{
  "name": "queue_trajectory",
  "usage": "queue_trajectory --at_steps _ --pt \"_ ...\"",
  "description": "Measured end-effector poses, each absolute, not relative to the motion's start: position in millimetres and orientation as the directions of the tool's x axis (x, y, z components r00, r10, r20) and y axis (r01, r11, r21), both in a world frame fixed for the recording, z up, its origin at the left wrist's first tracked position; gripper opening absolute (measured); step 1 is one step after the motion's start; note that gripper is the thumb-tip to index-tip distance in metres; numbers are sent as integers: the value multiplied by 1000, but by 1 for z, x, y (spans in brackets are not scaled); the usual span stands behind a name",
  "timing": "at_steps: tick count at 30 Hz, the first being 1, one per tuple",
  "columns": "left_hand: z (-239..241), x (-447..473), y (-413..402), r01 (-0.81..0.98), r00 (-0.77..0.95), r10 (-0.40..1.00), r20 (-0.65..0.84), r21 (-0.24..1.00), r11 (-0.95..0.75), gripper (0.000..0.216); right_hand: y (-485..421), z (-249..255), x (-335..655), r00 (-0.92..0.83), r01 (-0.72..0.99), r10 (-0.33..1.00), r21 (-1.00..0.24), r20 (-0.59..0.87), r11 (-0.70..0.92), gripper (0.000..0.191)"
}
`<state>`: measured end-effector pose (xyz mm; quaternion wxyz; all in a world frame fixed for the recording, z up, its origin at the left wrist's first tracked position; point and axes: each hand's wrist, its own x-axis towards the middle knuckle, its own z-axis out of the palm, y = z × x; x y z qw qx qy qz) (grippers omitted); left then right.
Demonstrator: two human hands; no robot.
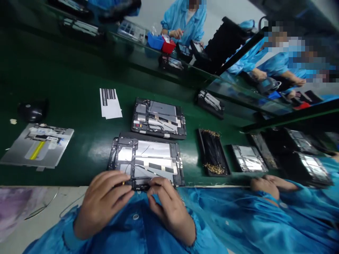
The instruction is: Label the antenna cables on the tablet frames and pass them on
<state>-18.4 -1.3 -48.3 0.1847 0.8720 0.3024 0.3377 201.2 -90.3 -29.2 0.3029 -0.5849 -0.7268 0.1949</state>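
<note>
An opened tablet point(153, 151) with silver battery plates, black tape strips and thin dark wires lies before me at the table's front edge. It appears to rest on another dark unit. My left hand point(102, 203) is at its near left corner, fingers bent and thumb drawn close to them. A tiny gold-coloured spot shows between those fingers. My right hand point(169, 206) has thumb and forefinger pinched at the middle of the tablet's near edge. Whatever either hand holds is too small or hidden to name. A thin black wire curves over the tablet beside my left fingertips.
Behind lies a second opened tablet point(159, 118). A black tray point(200, 150) of gold-ended black cables stands right, near another tablet point(249, 158). Leftward are a silver panel point(18, 150), a black rounded object point(33, 110) and a label sheet point(112, 112). A co-worker's hands point(265, 187) rest at right.
</note>
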Motion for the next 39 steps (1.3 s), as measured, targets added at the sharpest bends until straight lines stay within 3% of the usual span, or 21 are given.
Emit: queue_trajectory --at_steps 6,18,24,28,31,39 --pt "-65 -3 -19 346 633 568 527 463 -816 11 -86 -42 192 -122 794 943 -540 310 280 14" --pt "-67 1 -17 363 631 563 533 439 -822 12 -82 -41 191 -168 835 946 -470 278 287 10" --pt "-68 3 -13 387 640 541 546 379 -840 16 -81 -41 190 -159 831 952 -485 263 273 12" --pt "-70 3 -13 397 659 519 544 334 -855 18 -84 -41 199 -150 769 958 -580 245 269 14" --pt "-73 2 -15 391 658 522 542 346 -853 17 -89 -43 208 -128 725 965 -642 227 247 16" --pt "-77 3 -16 372 646 542 537 399 -838 18 -89 -52 208 -124 745 959 -615 256 261 12"
